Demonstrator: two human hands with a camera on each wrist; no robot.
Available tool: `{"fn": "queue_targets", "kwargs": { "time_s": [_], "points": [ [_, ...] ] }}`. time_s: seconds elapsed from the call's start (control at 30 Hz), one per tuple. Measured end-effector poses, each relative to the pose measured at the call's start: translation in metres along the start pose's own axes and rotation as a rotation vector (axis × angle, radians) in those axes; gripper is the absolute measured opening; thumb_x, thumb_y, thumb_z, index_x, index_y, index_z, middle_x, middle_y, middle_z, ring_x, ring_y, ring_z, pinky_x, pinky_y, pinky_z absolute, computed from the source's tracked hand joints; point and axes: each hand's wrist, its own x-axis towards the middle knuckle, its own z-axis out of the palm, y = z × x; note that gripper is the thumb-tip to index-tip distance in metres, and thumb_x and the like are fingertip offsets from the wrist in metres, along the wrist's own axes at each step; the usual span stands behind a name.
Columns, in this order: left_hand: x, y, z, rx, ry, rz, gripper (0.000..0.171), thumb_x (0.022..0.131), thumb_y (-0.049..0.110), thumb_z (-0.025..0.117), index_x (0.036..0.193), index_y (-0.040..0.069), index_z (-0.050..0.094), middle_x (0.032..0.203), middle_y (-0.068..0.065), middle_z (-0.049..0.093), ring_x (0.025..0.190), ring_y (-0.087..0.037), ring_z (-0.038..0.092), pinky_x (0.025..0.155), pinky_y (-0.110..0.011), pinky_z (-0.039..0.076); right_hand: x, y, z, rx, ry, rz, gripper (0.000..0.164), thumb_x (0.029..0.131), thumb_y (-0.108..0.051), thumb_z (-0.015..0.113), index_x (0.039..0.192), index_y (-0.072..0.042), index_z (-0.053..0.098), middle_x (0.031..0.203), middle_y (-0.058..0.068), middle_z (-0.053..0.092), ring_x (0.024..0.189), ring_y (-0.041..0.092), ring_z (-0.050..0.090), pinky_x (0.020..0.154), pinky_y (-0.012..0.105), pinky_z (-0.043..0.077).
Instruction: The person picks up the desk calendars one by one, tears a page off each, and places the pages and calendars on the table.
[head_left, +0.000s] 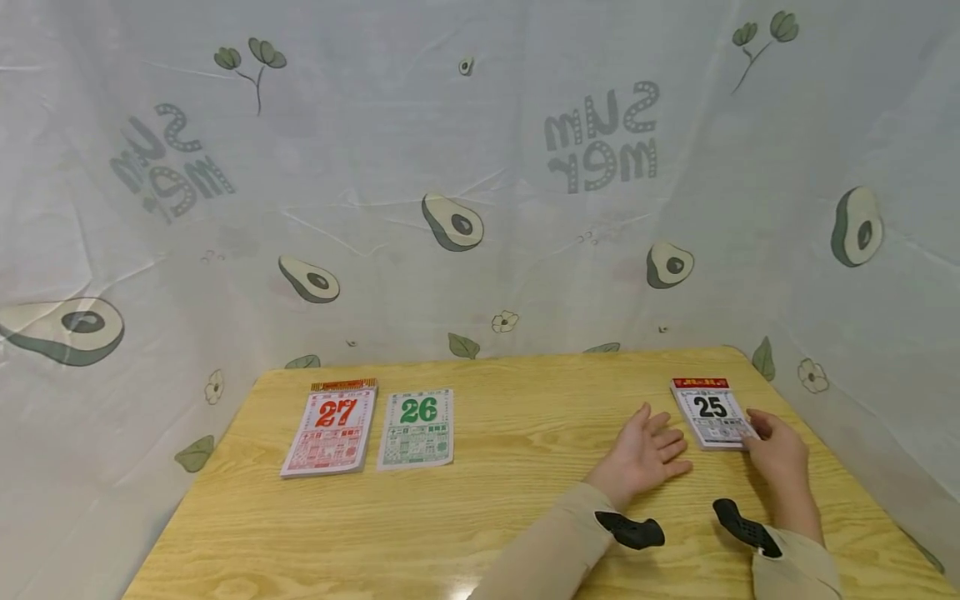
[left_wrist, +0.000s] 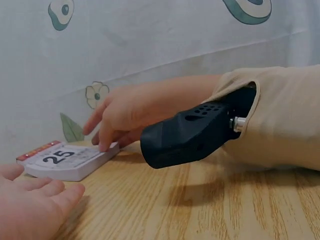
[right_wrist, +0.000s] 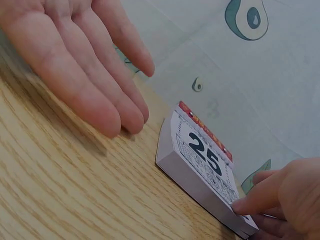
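Calendar pad (head_left: 708, 408) number 25 lies near two o'clock on the desk (head_left: 525, 417), its four o'clock corner covered where my right hand (head_left: 780, 454) pinches it; I can't make out the lower fingers. My left wrist view crops the left hand (head_left: 641, 454), relaxed, palm showing, holding nothing, at eight o'clock from the pad. I see thick white pages, bold black numerals, illegible small print, a red top strip.

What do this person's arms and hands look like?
The left hand and right hand are bare, without gloves. Both sleeves are beige cloth. A black, curved gadget sticks out at each sleeve; the right one has small round holes and a silver fitting.
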Motion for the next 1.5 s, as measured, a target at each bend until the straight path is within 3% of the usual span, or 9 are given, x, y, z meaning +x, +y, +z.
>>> {"fn": "queue_targets", "kwargs": {
  "time_s": [0.27, 0.47, 0.93, 1.27, 1.33, 1.4, 1.5],
  "points": [
    [0.004, -0.005, 0.002, -0.012, -0.021, -0.021, 0.082, 0.098, 0.064, 0.033, 0.151, 0.002, 0.028, 0.152, -0.035, 0.026, 0.144, -0.047, 0.023, 0.113, -0.066, 0.021, -0.002, 0.001, -0.001, -0.012, -0.010, -0.021, 0.051, 0.092, 0.002, 0.049, 0.140, 0.012, 0.038, 0.137, 0.038, 0.043, 0.126, 0.053, 0.039, 0.105, 0.063, 0.029],
    [0.006, -0.005, 0.003, -0.006, -0.026, -0.018, 0.088, 0.094, 0.070, 0.034, 0.151, 0.003, 0.029, 0.150, -0.034, 0.032, 0.143, -0.047, 0.027, 0.111, -0.067, 0.021, -0.001, 0.002, 0.001, -0.020, -0.028, -0.031, 0.052, 0.092, 0.003, 0.050, 0.142, 0.010, 0.037, 0.137, 0.038, 0.042, 0.124, 0.053, 0.040, 0.103, 0.063, 0.031],
    [0.004, 0.000, 0.001, 0.008, -0.025, -0.020, 0.089, 0.094, 0.070, 0.034, 0.151, 0.002, 0.028, 0.144, -0.032, 0.042, 0.139, -0.048, 0.035, 0.113, -0.065, 0.020, -0.003, 0.004, 0.000, 0.038, -0.069, -0.018, 0.055, 0.091, 0.003, 0.052, 0.143, 0.009, 0.036, 0.138, 0.038, 0.042, 0.120, 0.051, 0.043, 0.099, 0.061, 0.035],
    [0.005, 0.000, -0.002, -0.041, -0.006, -0.029, 0.090, 0.092, 0.070, 0.040, 0.151, 0.002, 0.030, 0.144, -0.034, 0.039, 0.134, -0.053, 0.037, 0.111, -0.061, 0.029, -0.004, 0.004, 0.000, 0.081, -0.072, 0.024, 0.056, 0.091, 0.007, 0.052, 0.144, 0.008, 0.036, 0.137, 0.038, 0.042, 0.120, 0.050, 0.044, 0.097, 0.058, 0.039],
    [0.005, 0.001, -0.002, -0.031, -0.010, -0.033, 0.090, 0.092, 0.070, 0.040, 0.151, 0.004, 0.030, 0.144, -0.032, 0.041, 0.134, -0.052, 0.039, 0.111, -0.061, 0.030, -0.003, 0.006, 0.000, 0.099, -0.075, 0.034, 0.057, 0.090, 0.007, 0.051, 0.145, 0.007, 0.035, 0.138, 0.038, 0.042, 0.122, 0.050, 0.044, 0.094, 0.053, 0.042],
    [0.005, 0.001, -0.001, -0.018, -0.012, -0.037, 0.089, 0.092, 0.070, 0.039, 0.152, 0.005, 0.030, 0.144, -0.030, 0.043, 0.134, -0.051, 0.040, 0.111, -0.061, 0.030, -0.002, 0.008, -0.001, 0.133, -0.077, 0.042, 0.058, 0.090, 0.008, 0.051, 0.146, 0.007, 0.034, 0.139, 0.037, 0.041, 0.123, 0.049, 0.043, 0.086, 0.039, 0.047],
    [0.005, 0.002, -0.001, 0.008, -0.006, -0.041, 0.088, 0.092, 0.071, 0.039, 0.152, 0.007, 0.030, 0.144, -0.029, 0.043, 0.132, -0.050, 0.042, 0.110, -0.062, 0.031, 0.000, 0.012, -0.001, 0.184, -0.083, 0.044, 0.060, 0.088, 0.009, 0.051, 0.146, 0.006, 0.034, 0.140, 0.037, 0.041, 0.124, 0.048, 0.044, 0.070, 0.017, 0.043]
  ]
}}
